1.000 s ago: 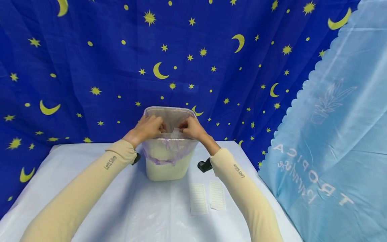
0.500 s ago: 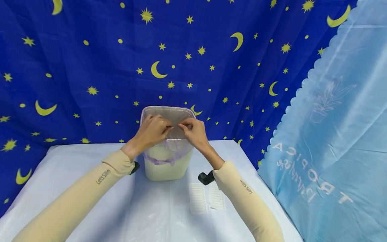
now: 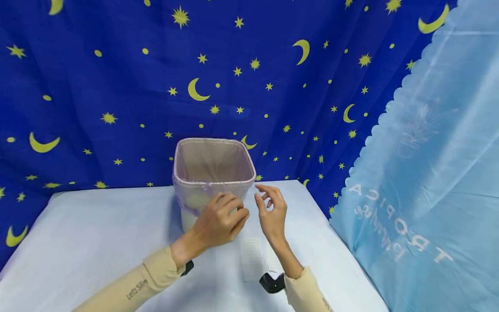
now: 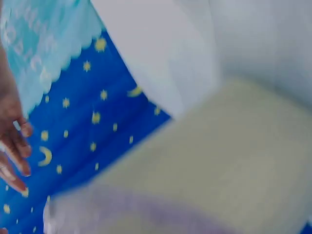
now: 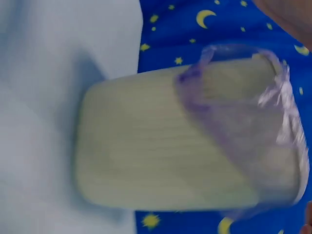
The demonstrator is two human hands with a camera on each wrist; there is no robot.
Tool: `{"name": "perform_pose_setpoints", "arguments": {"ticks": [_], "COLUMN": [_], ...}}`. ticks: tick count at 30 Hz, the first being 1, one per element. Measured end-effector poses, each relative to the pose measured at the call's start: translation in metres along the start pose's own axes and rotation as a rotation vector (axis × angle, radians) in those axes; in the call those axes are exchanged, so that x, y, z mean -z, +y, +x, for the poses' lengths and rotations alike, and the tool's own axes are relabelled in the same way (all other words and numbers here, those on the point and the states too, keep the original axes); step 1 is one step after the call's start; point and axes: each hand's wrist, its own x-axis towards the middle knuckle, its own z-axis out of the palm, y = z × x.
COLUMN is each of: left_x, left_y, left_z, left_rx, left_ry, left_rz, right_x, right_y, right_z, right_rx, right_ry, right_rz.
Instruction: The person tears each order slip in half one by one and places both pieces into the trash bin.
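A cream bin (image 5: 161,146) with a thin purple-tinted liner bag (image 5: 239,112) folded over its rim stands upright at the back of the table in the head view. My left hand (image 3: 220,221) is in front of the bin, fingers loosely bent, with nothing visible in them. To its right, apart from it, my right hand (image 3: 273,212) is raised beside the bin's front right corner. Its thumb and fingers are spread, with nothing between them. The left palm faces away from the head camera. Both wrist views are blurred.
Two white lined slips lie on the white-covered table (image 3: 128,225) below the hands: a left slip (image 3: 251,259) and a right slip (image 3: 274,260) partly covered by the right arm and its black wrist mount (image 3: 272,284). A blue star-and-moon curtain (image 3: 128,78) hangs close behind the bin.
Both hands have come out of the bin's mouth and drawn back toward me and to the right. A whitish piece seen by the fingers one second ago is out of sight.
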Motion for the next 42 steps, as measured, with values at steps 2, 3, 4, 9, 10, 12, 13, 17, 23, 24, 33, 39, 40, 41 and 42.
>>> {"name": "perform_pose_setpoints", "arguments": {"ticks": [2,3,4,9,10,12,13,17,23,24,33,39,40,41,42], "left_x": [-0.01,-0.015,-0.02,-0.049,-0.054,-0.063,-0.067,-0.08,-0.094,-0.096,-0.114,-0.106,-0.104,-0.102,-0.099], "left_y": [0.014,0.02,0.025,0.045,0.046,0.049,0.05,0.05,0.053,0.054,0.052,0.048,0.048,0.049,0.049], "left_z": [-0.011,-0.018,-0.024,-0.05,-0.053,-0.059,-0.061,-0.071,-0.092,-0.095,-0.102,-0.109,-0.11,-0.112,-0.113], "left_rx": [-0.007,0.0,0.013,0.144,0.171,0.219,0.238,0.287,0.403,0.426,0.532,0.54,0.534,0.522,0.513], "left_ry": [-0.025,-0.044,-0.071,-0.234,-0.27,-0.353,-0.396,-0.562,-0.747,-0.778,-0.978,-1.039,-1.045,-1.048,-1.051], "left_rz": [-0.018,-0.027,-0.035,-0.072,-0.082,-0.103,-0.114,-0.132,-0.13,-0.143,-0.329,-0.357,-0.364,-0.374,-0.386], "right_x": [0.006,0.008,0.011,0.02,0.021,0.02,0.019,0.011,-0.002,-0.003,-0.006,-0.001,0.001,0.003,0.005], "right_y": [0.011,0.018,0.024,0.051,0.054,0.058,0.06,0.066,0.074,0.075,0.087,0.093,0.095,0.097,0.098], "right_z": [-0.018,-0.028,-0.037,-0.081,-0.087,-0.098,-0.102,-0.117,-0.143,-0.147,-0.163,-0.161,-0.162,-0.163,-0.164], "right_rx": [-0.125,-0.184,-0.242,-0.446,-0.472,-0.51,-0.52,-0.521,-0.493,-0.494,-0.399,-0.298,-0.292,-0.293,-0.299], "right_ry": [-0.029,-0.051,-0.078,-0.274,-0.308,-0.359,-0.376,-0.415,-0.472,-0.476,-0.451,-0.483,-0.498,-0.52,-0.544], "right_rz": [-0.018,-0.04,-0.063,-0.227,-0.269,-0.357,-0.402,-0.535,-0.623,-0.633,-0.727,-0.621,-0.596,-0.566,-0.54]}}
